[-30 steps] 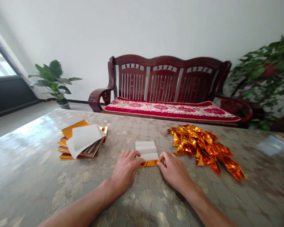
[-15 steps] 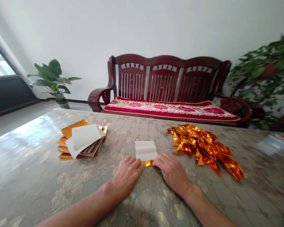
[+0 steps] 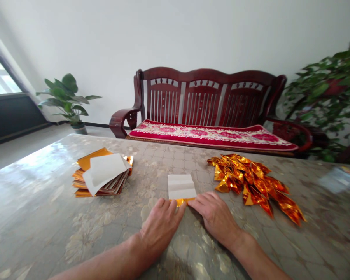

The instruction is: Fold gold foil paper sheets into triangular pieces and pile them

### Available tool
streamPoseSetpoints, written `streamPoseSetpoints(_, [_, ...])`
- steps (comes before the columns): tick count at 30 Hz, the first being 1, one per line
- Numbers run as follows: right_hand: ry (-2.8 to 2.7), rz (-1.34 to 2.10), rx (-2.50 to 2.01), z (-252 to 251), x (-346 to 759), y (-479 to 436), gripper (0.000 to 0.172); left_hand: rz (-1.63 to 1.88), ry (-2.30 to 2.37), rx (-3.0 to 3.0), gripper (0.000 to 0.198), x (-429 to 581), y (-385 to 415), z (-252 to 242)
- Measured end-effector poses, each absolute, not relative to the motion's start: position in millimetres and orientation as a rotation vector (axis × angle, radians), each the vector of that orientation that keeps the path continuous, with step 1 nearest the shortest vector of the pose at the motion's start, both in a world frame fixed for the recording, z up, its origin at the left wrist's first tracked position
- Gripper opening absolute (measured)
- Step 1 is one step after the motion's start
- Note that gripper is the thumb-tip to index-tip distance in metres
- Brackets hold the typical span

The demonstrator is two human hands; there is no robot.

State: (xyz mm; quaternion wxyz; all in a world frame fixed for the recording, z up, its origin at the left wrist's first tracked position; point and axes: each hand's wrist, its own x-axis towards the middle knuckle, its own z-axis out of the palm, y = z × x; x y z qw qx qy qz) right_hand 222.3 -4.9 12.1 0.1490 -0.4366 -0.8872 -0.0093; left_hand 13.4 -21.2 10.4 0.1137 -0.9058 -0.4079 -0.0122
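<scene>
A small sheet of paper, white side up with a gold foil fold along its near edge, lies on the patterned table. My left hand lies flat with fingers stretched, its fingertips pressing the gold fold from the left. My right hand lies flat too, fingertips pressing the fold from the right. Neither hand grips anything. A stack of gold and white sheets sits to the left. A heap of folded gold foil pieces lies to the right.
Beyond the table's far edge stands a dark red wooden bench with a red flowered cushion. A potted plant stands on the floor at the left. A leafy plant fills the right edge. A window is at the far left.
Both hands slid toward me along the paper and flattened. The visible gold strip between them has shrunk to a short piece, and the fingertips now meet over the fold.
</scene>
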Motion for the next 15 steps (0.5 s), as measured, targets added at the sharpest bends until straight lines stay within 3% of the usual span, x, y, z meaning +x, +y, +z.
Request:
streamPoseSetpoints(7, [-2.564, -0.125, -1.178, 14.2, 222.4, -7.7, 0.037, -0.048, -1.226, -2.615, 0.034, 14.5, -22.4, 3.6])
streamPoseSetpoints(15, [-2.61, -0.202, -1.208, 7.7, 222.1, -10.2, 0.035, -0.021, -1.226, -2.612, 0.032, 15.7, -22.2, 4.1])
